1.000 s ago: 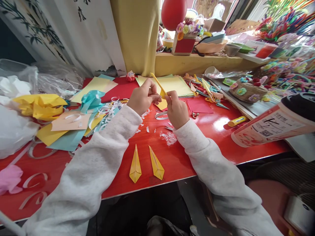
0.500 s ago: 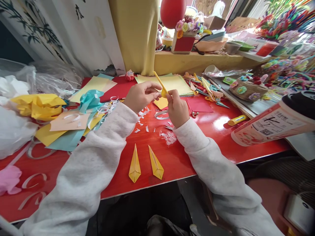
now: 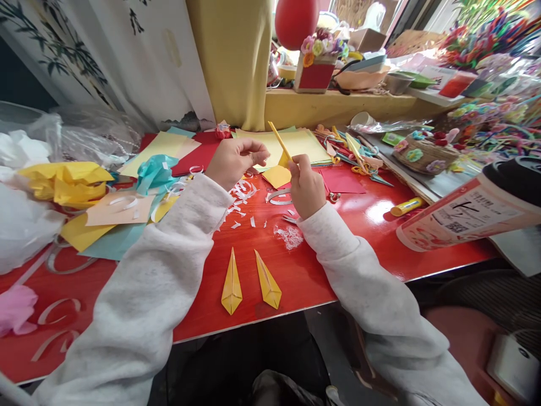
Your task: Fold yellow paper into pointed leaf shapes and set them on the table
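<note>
A slim folded piece of yellow paper stands tilted up and to the left, its lower end pinched in my right hand. To the left of it, a small gap away, is my left hand, loosely bent with nothing visible in its fingers. Two pointed yellow folded paper pieces, a left one and a right one, lie near the front edge of the red table. Behind my hands rests a yellow paper square.
White paper scraps are strewn mid-table. Colored sheets and scissors lie toward the back. A drink cup leans in at right, near a yellow tube. Crumpled yellow paper and plastic bags fill the left.
My left hand has drawn back slightly to the left, off the yellow folded paper. My right hand keeps hold of it, nearly unmoved.
</note>
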